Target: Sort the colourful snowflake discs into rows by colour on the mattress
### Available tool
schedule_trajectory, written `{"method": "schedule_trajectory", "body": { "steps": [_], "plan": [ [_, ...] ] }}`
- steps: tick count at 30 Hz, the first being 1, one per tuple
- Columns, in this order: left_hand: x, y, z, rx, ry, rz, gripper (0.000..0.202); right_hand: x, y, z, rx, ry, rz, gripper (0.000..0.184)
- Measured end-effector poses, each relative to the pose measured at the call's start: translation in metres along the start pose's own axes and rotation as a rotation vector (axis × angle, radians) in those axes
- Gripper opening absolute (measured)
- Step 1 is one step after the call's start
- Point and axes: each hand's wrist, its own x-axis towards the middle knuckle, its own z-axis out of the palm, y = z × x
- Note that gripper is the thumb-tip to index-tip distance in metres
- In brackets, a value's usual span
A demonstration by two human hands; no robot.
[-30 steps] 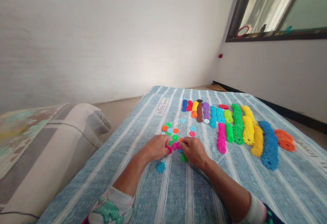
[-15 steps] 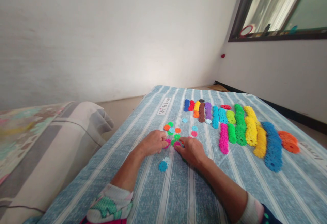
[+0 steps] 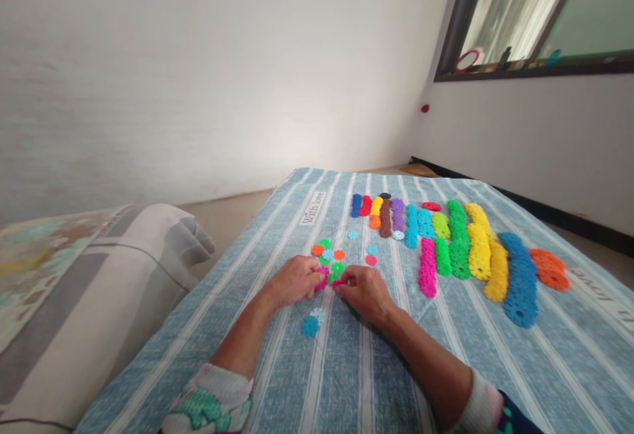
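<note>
My left hand (image 3: pixel 296 280) is closed, its thumb and fingers gripping a pink notched disc (image 3: pixel 322 277). Just to its right, my right hand (image 3: pixel 366 292) pinches another pink disc (image 3: pixel 337 283) that shows only in part. Between and beyond the two hands lie loose green discs (image 3: pixel 337 269). Past my left hand are a few more small discs, among them an orange disc (image 3: pixel 339 255) and a light blue one. Nearer to me, a blue disc (image 3: pixel 310 326) partly overlaps a pale disc (image 3: pixel 319 316) on the striped cloth (image 3: pixel 277 381).
To the right, overlapping rows of discs are grouped by colour, including a pink row (image 3: pixel 428 269), a green row (image 3: pixel 459 242), a blue row (image 3: pixel 518 282) and an orange pile (image 3: pixel 549 269). A covered piece of furniture (image 3: pixel 143 275) stands on the left. A white wall (image 3: pixel 222 77) rises behind.
My right hand has lifted its pink disc off the cloth a little, and the disc now appears tilted edge-on. The left hand keeps its grip. The whole view has shifted slightly.
</note>
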Motion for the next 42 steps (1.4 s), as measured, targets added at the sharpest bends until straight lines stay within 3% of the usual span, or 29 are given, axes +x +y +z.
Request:
{"method": "schedule_trajectory", "body": {
  "steps": [3, 9, 18, 29, 34, 36, 39, 42],
  "plan": [
    [0.0, 0.001, -0.001, -0.089, 0.039, -0.024, 0.017, 0.003, 0.008, 0.002, 0.236, 0.009, 0.023, 0.014],
    [-0.003, 0.003, -0.012, -0.204, 0.252, -0.034, 0.014, 0.004, 0.013, 0.002, 0.659, -0.041, 0.103, 0.02],
    [-0.001, 0.015, 0.014, -0.39, 0.054, 0.001, 0.015, -0.002, -0.002, -0.003, 0.948, -0.105, 0.171, 0.025],
    [0.0, 0.019, 0.012, -0.416, -0.07, 0.009, 0.02, 0.004, 0.002, -0.005, 0.914, -0.078, 0.167, 0.013],
    [0.001, 0.023, 0.016, -0.418, -0.132, 0.024, 0.02, 0.001, 0.002, -0.013, 0.856, -0.181, 0.126, 0.007],
    [0.0, 0.025, 0.018, -0.422, -0.168, 0.03, 0.02, -0.004, 0.006, -0.022, 0.79, -0.18, 0.077, 0.008],
    [-0.001, 0.028, 0.021, -0.409, -0.198, 0.027, 0.019, -0.016, 0.021, -0.043, 0.565, -0.08, 0.018, 0.009],
    [-0.001, 0.029, 0.024, -0.371, -0.183, 0.006, 0.018, -0.031, 0.046, -0.071, 0.321, 0.025, 0.049, 0.012]
  ]
}}
